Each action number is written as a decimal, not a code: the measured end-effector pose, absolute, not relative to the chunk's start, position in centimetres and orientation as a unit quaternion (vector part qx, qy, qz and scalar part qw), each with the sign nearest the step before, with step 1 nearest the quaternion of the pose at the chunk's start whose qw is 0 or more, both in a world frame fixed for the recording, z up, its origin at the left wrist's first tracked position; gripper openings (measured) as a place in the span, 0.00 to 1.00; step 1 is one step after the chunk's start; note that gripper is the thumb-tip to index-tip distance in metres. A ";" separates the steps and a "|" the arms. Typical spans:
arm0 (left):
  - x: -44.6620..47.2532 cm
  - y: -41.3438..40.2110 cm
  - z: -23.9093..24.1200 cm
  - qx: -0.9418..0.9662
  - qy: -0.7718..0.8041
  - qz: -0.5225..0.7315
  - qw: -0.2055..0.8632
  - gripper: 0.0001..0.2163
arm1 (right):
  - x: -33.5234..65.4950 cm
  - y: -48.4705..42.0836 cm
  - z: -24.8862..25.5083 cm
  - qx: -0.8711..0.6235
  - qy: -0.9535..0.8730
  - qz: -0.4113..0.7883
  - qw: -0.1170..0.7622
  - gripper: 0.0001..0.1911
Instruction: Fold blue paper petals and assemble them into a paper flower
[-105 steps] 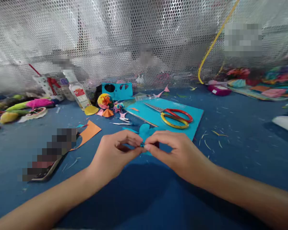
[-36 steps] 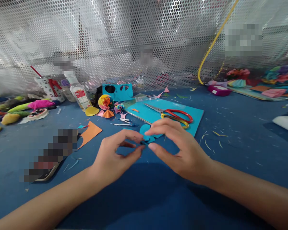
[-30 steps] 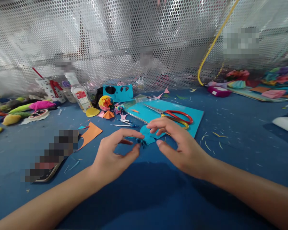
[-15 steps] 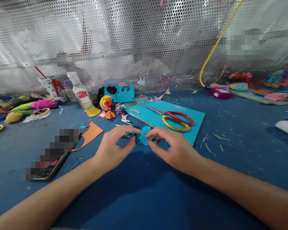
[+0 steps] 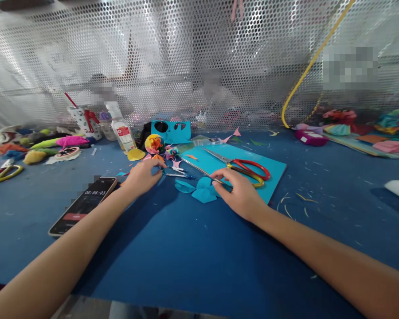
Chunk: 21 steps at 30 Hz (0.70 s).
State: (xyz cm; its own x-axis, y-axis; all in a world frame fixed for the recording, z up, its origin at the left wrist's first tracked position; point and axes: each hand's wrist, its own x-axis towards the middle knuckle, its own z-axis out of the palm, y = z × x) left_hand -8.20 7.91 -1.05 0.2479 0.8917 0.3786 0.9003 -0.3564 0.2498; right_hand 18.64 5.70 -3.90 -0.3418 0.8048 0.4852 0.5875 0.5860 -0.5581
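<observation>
A cut turquoise paper flower (image 5: 201,191) is seen lying flat on the blue bench (image 5: 193,257), just left of the right hand (image 5: 241,195). The right fingers (image 5: 219,175) are curled at its right edge, touching it; whether anything is pinched cannot be told. The left hand (image 5: 142,173) is set farther left, its fingers loosely bent near small paper scraps (image 5: 174,166). Scissors (image 5: 244,167) are laid on a turquoise sheet (image 5: 272,170) just beyond.

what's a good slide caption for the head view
Right hand rests on a blue paper cutout while left hand reaches toward paper scraps; scissors nearby.
</observation>
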 end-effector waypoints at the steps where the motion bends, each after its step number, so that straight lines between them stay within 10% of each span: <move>1: -8.3 8.0 -1.1 -0.792 -0.567 -0.228 0.009 0.10 | 18.6 5.7 -3.9 -0.428 -0.809 0.142 0.377 0.08; 21: -4.9 6.1 -2.6 -0.915 -0.349 -0.199 -0.023 0.12 | 18.2 5.6 -4.2 -0.404 -0.822 0.131 0.380 0.07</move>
State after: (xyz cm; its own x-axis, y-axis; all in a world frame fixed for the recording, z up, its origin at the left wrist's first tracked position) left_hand -4.89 6.06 -2.59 0.6764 0.6487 0.3489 0.6306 -0.7548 0.1806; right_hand 18.24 5.64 -4.20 -0.3855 0.7638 0.5177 0.5644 0.6390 -0.5226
